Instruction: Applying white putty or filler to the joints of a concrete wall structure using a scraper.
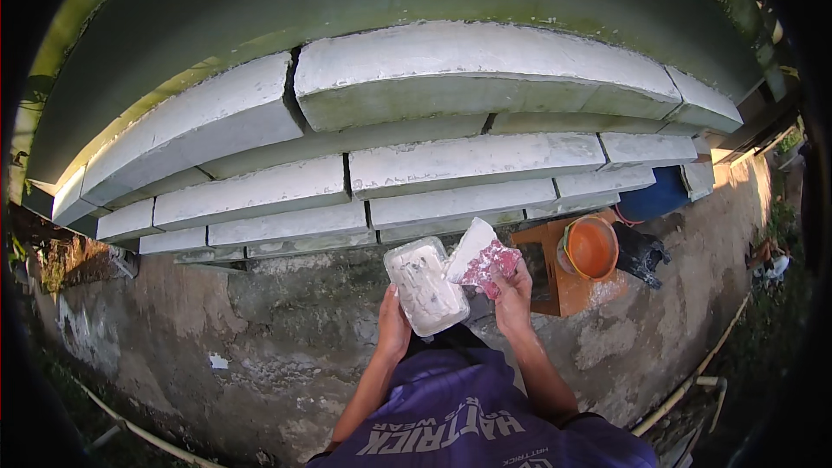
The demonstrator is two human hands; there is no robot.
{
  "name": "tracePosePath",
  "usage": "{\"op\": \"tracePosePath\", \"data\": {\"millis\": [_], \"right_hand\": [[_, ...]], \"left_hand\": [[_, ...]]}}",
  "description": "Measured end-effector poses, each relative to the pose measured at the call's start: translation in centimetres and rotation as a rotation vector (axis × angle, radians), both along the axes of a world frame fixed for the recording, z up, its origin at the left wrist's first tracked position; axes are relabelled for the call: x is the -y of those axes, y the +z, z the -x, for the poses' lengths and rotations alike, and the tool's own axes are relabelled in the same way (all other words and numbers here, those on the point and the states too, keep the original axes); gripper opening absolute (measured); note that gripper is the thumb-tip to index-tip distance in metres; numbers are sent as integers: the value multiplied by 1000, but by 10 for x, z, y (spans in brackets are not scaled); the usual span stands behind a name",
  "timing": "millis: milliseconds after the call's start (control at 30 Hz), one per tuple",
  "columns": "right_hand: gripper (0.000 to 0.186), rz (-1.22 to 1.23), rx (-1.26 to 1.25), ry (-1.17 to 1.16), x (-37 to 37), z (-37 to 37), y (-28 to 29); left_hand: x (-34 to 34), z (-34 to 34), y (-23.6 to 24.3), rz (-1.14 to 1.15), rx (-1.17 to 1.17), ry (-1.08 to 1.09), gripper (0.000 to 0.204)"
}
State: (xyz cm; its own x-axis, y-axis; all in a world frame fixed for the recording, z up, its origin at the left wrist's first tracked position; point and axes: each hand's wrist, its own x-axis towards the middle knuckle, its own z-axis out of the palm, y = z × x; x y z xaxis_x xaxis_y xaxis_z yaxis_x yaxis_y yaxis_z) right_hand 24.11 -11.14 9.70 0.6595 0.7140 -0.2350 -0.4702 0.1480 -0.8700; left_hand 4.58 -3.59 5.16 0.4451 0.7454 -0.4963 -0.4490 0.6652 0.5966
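**Mortar on the tool, top course waiting**

Head view: nearest to me is my own purple shirt [468, 433], with both forearms rising from it toward the wall. My left hand [394, 329] has its grip clamped around the lower end of a flat rectangular float [425, 286], whose face is smeared with pale grey mortar. My right hand [513, 299] has its grip closed on a notched trowel [481, 260], with a reddish cloth bunched against it; its white blade leans on the right edge of the float, touching it. Both tools sit just in front of my chest, apart from the wall.

Beyond them stands the block wall [390, 173], several courses of light grey blocks already laid in a staggered bond, with dark open joints between some of the upper blocks. I judge the lower courses done and the top blocks [485, 78] freshly set. The mortar on the float has not yet gone anywhere, so spreading or joint filling looks left to do.

To my right an orange bucket [591, 247] rests on a brown box [555, 282], near a blue drum [654, 199] on the bare concrete ground [286, 329].
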Motion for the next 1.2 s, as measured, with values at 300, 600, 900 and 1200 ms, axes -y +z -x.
{"op": "tracePosePath", "data": {"millis": [300,600,900,1200], "right_hand": [[25,-104,-282,-17,19,17,-7],[27,-116,142,128,-34,5,-1],[30,16,766,83,-132,-10,18],[29,99,1062,203,-142,-23,29]], "left_hand": [[-17,24,-26,15,-5,-66,43],[-15,46,-27,2,-45,73,48],[7,36,-24,-9,-77,278,47],[25,29,-28,24,-52,394,47]]}}
